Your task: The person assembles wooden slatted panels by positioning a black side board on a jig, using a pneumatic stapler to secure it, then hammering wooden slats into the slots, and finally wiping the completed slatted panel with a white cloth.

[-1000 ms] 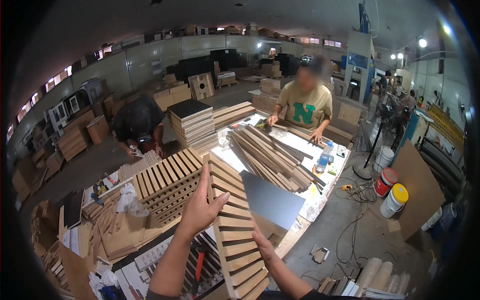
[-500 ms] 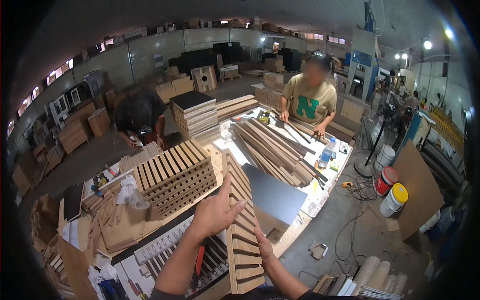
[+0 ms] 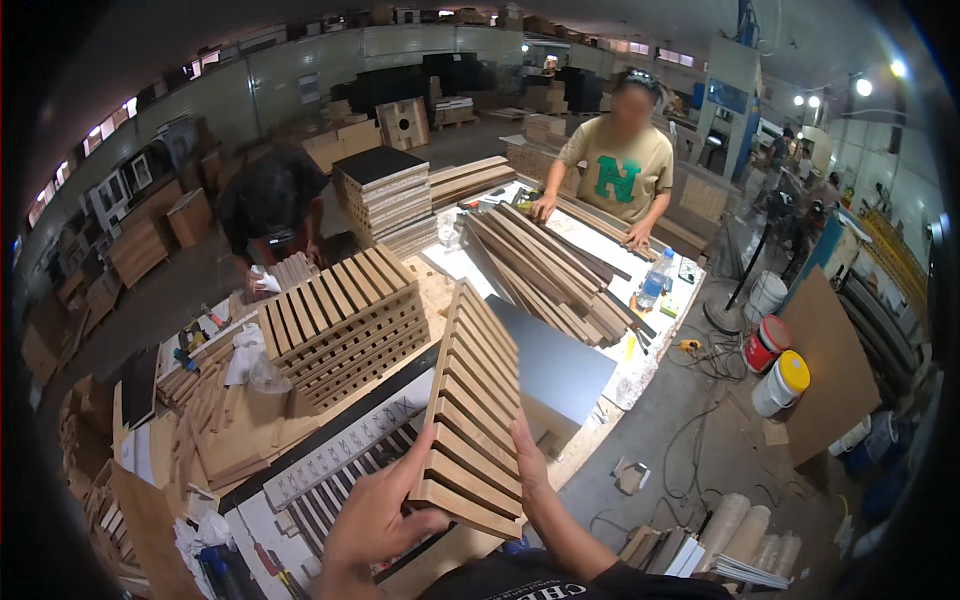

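Note:
A slatted wooden panel point(image 3: 470, 420), light brown with dark gaps between its slats, is held up lengthwise over the bench with its slatted face showing. My left hand point(image 3: 385, 510) grips its left edge near the close end, thumb low and fingers partly hidden beneath. On the opposite edge, my right hand point(image 3: 533, 468) presses along the side. Left of the panel stands a stack of similar slatted panels point(image 3: 345, 310). Below that stack, on the bench, lies a slatted piece beside a white marked strip point(image 3: 345, 455).
Long wooden strips point(image 3: 545, 265) lie piled beyond a dark grey board point(image 3: 555, 360). A water bottle point(image 3: 655, 278) stands near the right edge. Two co-workers are at the bench, one across point(image 3: 620, 160), one at far left point(image 3: 270, 200). Buckets point(image 3: 780, 385) and cables are on the floor.
The panel has turned so its slatted face shows more broadly. My left hand has slid from its middle down to the near end. The co-worker across has moved a hand leftward.

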`<act>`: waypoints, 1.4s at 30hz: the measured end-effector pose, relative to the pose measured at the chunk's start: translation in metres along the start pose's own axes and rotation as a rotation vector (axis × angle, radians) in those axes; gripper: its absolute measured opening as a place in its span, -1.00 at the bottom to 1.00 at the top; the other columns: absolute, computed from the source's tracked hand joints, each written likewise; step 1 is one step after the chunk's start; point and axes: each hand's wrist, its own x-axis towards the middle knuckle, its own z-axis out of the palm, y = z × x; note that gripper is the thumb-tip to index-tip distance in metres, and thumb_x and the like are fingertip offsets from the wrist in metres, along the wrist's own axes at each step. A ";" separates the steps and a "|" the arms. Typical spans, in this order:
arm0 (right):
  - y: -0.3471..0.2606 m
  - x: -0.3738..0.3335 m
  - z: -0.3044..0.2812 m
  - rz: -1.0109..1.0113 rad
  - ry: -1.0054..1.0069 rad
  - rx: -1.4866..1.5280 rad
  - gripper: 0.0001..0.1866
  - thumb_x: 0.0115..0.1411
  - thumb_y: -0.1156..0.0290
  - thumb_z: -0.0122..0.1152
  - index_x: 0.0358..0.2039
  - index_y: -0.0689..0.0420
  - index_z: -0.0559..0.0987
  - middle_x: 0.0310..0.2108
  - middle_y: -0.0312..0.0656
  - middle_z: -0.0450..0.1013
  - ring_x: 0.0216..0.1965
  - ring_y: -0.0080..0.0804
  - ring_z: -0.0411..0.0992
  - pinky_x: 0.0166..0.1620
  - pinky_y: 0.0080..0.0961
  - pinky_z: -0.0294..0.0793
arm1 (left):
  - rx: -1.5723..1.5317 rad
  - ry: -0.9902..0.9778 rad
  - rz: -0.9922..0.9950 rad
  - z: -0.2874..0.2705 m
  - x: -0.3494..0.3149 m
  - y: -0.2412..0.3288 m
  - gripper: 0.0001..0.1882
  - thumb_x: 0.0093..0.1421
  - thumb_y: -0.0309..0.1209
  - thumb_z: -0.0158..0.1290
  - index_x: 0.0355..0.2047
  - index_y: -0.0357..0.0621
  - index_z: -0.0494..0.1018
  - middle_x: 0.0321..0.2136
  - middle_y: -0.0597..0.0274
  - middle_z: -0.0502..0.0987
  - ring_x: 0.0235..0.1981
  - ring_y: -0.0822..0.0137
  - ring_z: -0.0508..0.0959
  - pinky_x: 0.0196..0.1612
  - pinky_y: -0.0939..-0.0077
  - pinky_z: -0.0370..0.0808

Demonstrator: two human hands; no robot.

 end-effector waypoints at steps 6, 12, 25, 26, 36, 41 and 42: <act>-0.001 -0.010 0.034 -0.247 0.174 -0.195 -0.28 0.28 0.38 -0.05 0.33 0.07 -0.18 0.22 -0.08 0.07 0.11 -0.33 0.19 0.15 -0.46 0.16 | -0.860 0.757 -0.038 0.073 -0.034 -0.078 -0.23 0.01 -0.58 0.18 0.19 -0.29 0.04 -0.04 0.08 0.41 -0.05 0.34 0.44 0.02 0.44 0.38; -0.022 0.014 -0.006 -0.333 -0.013 0.000 -0.32 0.28 0.31 -0.10 0.32 0.07 -0.14 0.12 -0.12 0.22 -0.22 -0.59 0.32 -0.27 -0.76 0.36 | -1.134 0.894 -0.111 0.059 -0.051 -0.116 -0.53 -0.02 -0.68 0.02 -0.03 -0.28 0.31 -0.18 0.15 0.50 -0.18 0.31 0.52 -0.06 0.43 0.44; -0.134 0.197 0.052 -0.234 -0.469 -0.900 -0.65 -0.03 0.56 0.34 -0.19 0.26 0.49 -0.28 -0.18 0.52 -0.30 -0.50 0.49 -0.23 -0.57 0.51 | -0.263 0.661 -0.225 -0.169 -0.037 -0.115 -0.61 -0.04 -0.60 0.10 -0.12 -0.30 0.42 -0.23 0.11 0.56 -0.21 0.27 0.56 -0.10 0.42 0.47; -0.138 0.220 0.082 -0.564 -0.475 -1.160 -0.70 -0.04 0.59 0.32 -0.24 0.23 0.53 -0.32 -0.18 0.55 -0.28 -0.47 0.51 -0.20 -0.53 0.51 | 0.073 0.570 -0.189 -0.197 -0.012 -0.102 -0.62 -0.07 -0.62 0.09 -0.15 -0.28 0.46 -0.23 0.09 0.57 -0.18 0.24 0.56 -0.08 0.42 0.45; -0.036 0.376 0.125 -0.882 -0.601 -1.574 -0.33 -0.05 0.72 -0.08 0.09 -0.17 0.38 0.14 -0.29 0.28 -0.13 -0.13 0.45 -0.11 -0.32 0.48 | 0.914 0.736 0.132 -0.251 0.094 -0.238 -0.51 -0.01 -0.66 -0.14 -0.03 -0.16 0.45 -0.01 0.00 0.45 0.05 0.12 0.44 0.11 0.38 0.33; 0.003 0.417 0.116 -0.778 -0.401 -1.631 -0.47 0.07 0.59 -0.02 0.08 -0.11 0.40 0.09 -0.19 0.34 -0.18 -0.06 0.45 -0.15 -0.27 0.47 | 1.066 0.757 -0.009 -0.254 0.098 -0.282 -0.45 -0.03 -0.71 -0.13 0.02 -0.14 0.41 0.01 0.00 0.43 0.05 0.10 0.44 0.10 0.35 0.34; 0.006 0.422 0.110 -0.723 -0.351 -1.587 -0.50 0.09 0.54 0.01 0.08 -0.10 0.40 0.07 -0.17 0.35 -0.17 -0.08 0.46 -0.13 -0.28 0.46 | 0.907 0.787 -0.181 -0.258 0.085 -0.306 -0.52 0.09 -0.65 -0.13 0.07 -0.22 0.36 0.03 -0.01 0.42 0.05 0.16 0.44 0.09 0.37 0.34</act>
